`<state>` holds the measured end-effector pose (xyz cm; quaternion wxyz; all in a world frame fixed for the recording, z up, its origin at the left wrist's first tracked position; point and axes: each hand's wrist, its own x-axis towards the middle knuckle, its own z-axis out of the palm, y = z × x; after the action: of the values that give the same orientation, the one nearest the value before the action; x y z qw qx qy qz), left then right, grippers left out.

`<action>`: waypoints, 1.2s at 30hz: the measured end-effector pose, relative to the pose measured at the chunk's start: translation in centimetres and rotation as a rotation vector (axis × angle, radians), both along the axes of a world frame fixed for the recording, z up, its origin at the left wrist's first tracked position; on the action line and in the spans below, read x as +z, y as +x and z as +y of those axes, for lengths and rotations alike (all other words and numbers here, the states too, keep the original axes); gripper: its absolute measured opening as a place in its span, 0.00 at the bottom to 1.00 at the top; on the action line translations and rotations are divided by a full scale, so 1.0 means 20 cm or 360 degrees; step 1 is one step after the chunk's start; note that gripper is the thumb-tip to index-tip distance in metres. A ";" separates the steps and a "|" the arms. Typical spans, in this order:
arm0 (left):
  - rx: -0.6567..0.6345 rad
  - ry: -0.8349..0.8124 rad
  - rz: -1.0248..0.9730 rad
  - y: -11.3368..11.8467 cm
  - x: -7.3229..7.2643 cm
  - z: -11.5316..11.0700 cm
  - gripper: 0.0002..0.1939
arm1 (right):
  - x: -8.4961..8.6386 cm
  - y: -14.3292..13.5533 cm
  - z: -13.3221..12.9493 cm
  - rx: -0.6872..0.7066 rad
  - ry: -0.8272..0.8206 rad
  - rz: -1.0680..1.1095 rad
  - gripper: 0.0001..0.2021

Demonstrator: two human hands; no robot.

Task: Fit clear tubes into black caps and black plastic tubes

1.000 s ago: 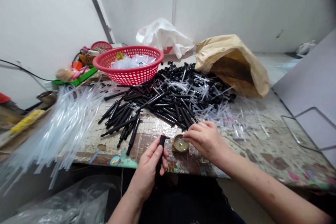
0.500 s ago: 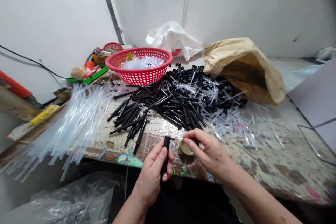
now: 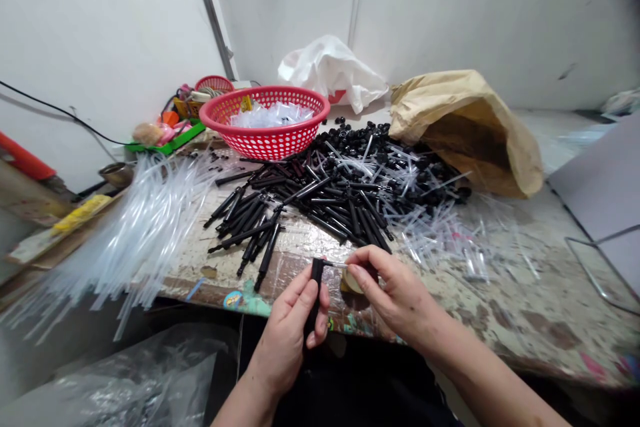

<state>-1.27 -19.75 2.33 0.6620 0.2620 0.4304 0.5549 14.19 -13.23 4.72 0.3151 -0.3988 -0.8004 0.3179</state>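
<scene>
My left hand [image 3: 295, 323] is closed around a black plastic tube [image 3: 317, 280], held nearly upright at the table's front edge. A short thin clear tube [image 3: 334, 264] sticks out sideways from the top of the black one. Its other end is pinched between the thumb and fingers of my right hand [image 3: 387, 283]. Partly behind the right fingers stands a small round yellowish container [image 3: 353, 282]. Just beyond my hands lies a pile of black tubes [image 3: 320, 203].
Long clear tubes [image 3: 150, 227] overhang the table's left edge. A red basket [image 3: 265, 141] of clear plastic pieces stands behind the pile. Short clear tubes [image 3: 435, 230], black caps [image 3: 360, 140] and an open brown paper bag [image 3: 465, 120] lie to the right.
My right hand has shifted slightly left toward the black tube, with the clear tube still pinched. My left hand has hardly moved.
</scene>
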 end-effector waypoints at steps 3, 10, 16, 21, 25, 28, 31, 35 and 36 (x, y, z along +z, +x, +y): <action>-0.0034 0.0002 0.0024 -0.01 -0.01 0.00 0.10 | -0.01 -0.02 -0.01 0.0094 -0.0006 -0.0098 0.09; -0.0061 -0.0060 -0.0010 -0.02 -0.03 -0.01 0.11 | -0.04 -0.06 0.00 0.0172 0.0131 -0.0296 0.14; -0.0080 -0.0098 0.0022 -0.05 -0.06 -0.01 0.13 | -0.10 -0.11 0.03 0.0217 0.0235 -0.0355 0.14; -0.0002 -0.0128 0.0123 -0.10 -0.11 -0.02 0.17 | -0.17 -0.20 0.06 0.0264 0.0185 -0.0461 0.14; 0.0113 -0.0087 0.0465 -0.20 -0.14 -0.01 0.24 | -0.16 -0.28 0.16 0.0406 0.0066 -0.0441 0.15; 0.0373 -0.0019 0.0780 -0.35 -0.13 0.03 0.27 | -0.15 -0.35 0.31 0.0388 0.0147 -0.0399 0.15; 0.0667 0.0051 0.1029 -0.52 -0.11 0.12 0.29 | -0.15 -0.46 0.49 0.0202 0.0417 -0.0647 0.13; 0.0795 0.0120 0.1514 -0.70 -0.09 0.33 0.26 | -0.16 -0.64 0.62 0.0080 0.0675 -0.0963 0.16; 0.0786 0.0130 0.1682 -0.73 -0.09 0.38 0.24 | -0.16 -0.67 0.63 0.0079 0.0696 -0.0985 0.15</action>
<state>-15.80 -12.14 0.59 0.1980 0.4205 0.7288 0.5028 0.71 -0.60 1.56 0.1281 -0.3799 -0.9160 0.0116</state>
